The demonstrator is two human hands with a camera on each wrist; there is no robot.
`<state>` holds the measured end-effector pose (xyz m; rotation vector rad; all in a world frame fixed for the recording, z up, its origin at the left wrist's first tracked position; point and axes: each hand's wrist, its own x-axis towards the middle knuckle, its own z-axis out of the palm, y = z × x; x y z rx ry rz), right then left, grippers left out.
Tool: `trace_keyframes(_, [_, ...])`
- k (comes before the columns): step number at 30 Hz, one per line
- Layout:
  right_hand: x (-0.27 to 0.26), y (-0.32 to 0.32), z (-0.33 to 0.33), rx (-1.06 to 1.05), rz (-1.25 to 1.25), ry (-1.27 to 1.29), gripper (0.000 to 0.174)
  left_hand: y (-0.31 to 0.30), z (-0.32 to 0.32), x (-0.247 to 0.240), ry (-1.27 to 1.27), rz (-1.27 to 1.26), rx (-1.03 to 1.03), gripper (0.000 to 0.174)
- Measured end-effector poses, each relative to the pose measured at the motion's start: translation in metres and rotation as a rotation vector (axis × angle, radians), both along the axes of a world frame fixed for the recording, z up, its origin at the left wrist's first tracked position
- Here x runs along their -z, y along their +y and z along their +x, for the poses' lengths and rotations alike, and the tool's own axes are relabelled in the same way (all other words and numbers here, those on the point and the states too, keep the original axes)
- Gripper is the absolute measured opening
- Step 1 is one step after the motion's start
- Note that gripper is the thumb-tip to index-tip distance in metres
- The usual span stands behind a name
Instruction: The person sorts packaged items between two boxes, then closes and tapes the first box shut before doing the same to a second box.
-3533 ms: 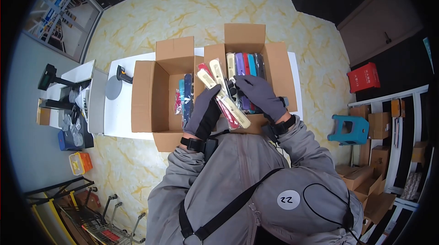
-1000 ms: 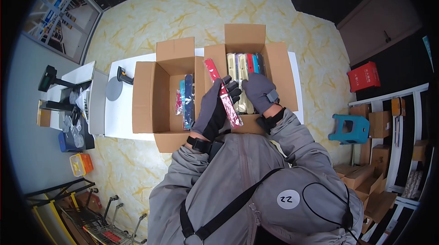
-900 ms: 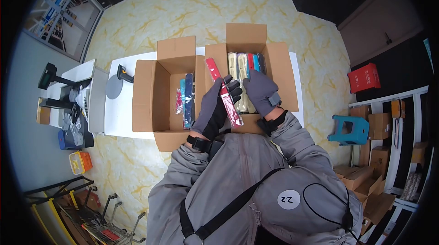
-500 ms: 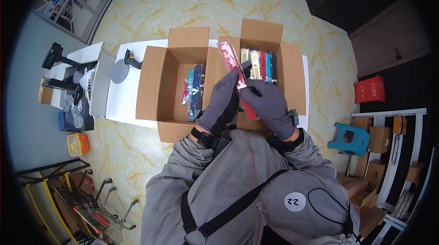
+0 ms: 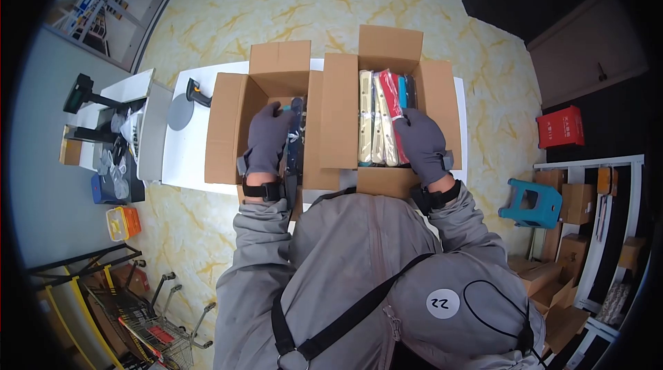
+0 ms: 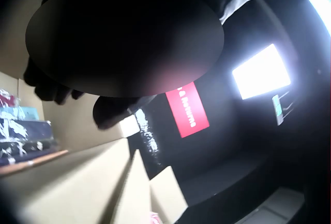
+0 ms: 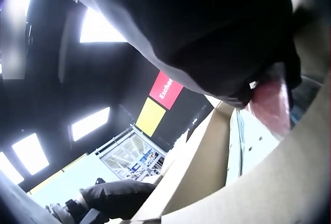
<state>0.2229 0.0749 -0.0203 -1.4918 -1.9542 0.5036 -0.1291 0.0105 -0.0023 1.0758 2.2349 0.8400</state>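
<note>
My gloved right hand [image 5: 423, 141] is at the right-hand cardboard box [image 5: 436, 97], its fingers pinching a long, slim red pack [image 5: 391, 97] in clear plastic. Beside it, long cream packs [image 5: 366, 111] with small holes stand in a row. The red pack [image 7: 271, 105] shows between the dark fingers in the right wrist view. My gloved left hand [image 5: 268, 137] hovers at the left-hand cardboard box [image 5: 228, 128], fingers relaxed and holding nothing. Just right of it are dark blue packs [image 5: 297, 135]; its thumb and fingers stand apart in the left wrist view.
Both boxes stand on a white table [image 5: 193, 163] with flaps raised. A handheld scanner [image 5: 199, 94] is at the table's left. A blue stool [image 5: 532, 203] and a shelf rack [image 5: 587, 225] are to the right, a shopping cart [image 5: 159, 328] at lower left.
Cream packs have gone from my left hand into the right box. The red pack has passed from my left hand to my right and is now at that box. My left hand has moved left.
</note>
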Motion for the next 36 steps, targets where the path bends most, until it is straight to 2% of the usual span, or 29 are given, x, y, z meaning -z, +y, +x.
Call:
trace_keyframes(1, [0.001, 0.0, -0.003, 0.008, -0.067, -0.139, 0.037, 0.003, -0.001, 0.008, 0.002, -0.001, -0.006, 0.057])
trace_keyframes(3, [-0.002, -0.002, -0.009, 0.022, -0.196, -0.42, 0.041, 0.017, 0.0, 0.024, 0.193, -0.426, 0.152, 0.064])
trace_keyframes(4, [-0.005, -0.004, -0.012, 0.017, -0.193, -0.421, 0.041, 0.025, 0.0, 0.036, 0.285, -0.638, 0.232, 0.067])
trace_keyframes(5, [-0.013, -0.008, -0.017, 0.004, -0.179, -0.417, 0.043, 0.033, -0.008, 0.071, 0.283, -0.636, 0.228, 0.067])
trace_keyframes(6, [-0.02, -0.012, -0.02, -0.007, -0.165, -0.415, 0.046, 0.042, -0.019, 0.119, 0.453, -0.708, 0.47, 0.064])
trace_keyframes(7, [-0.025, -0.016, -0.02, -0.017, -0.153, -0.413, 0.049, 0.045, -0.02, 0.135, 0.622, -0.773, 0.716, 0.06])
trace_keyframes(11, [-0.031, -0.028, -0.017, -0.121, 0.018, -0.238, 0.054, 0.045, -0.025, 0.157, 0.579, -0.749, 0.671, 0.059])
trace_keyframes(15, [-0.012, -0.044, -0.012, -0.135, 0.1, -0.232, 0.054, 0.043, -0.024, 0.162, 0.531, -0.72, 0.594, 0.058])
trace_keyframes(27, [-0.015, -0.047, -0.013, -0.108, 0.016, -0.223, 0.049, 0.036, -0.02, 0.171, 0.396, -0.615, 0.344, 0.055])
trace_keyframes(31, [-0.015, -0.047, -0.012, -0.113, -0.014, -0.227, 0.049, 0.034, -0.017, 0.161, 0.367, -0.566, 0.266, 0.054])
trace_keyframes(36, [-0.011, -0.047, -0.01, -0.112, 0.025, -0.231, 0.05, 0.035, -0.033, 0.141, 0.405, -0.681, 0.339, 0.055])
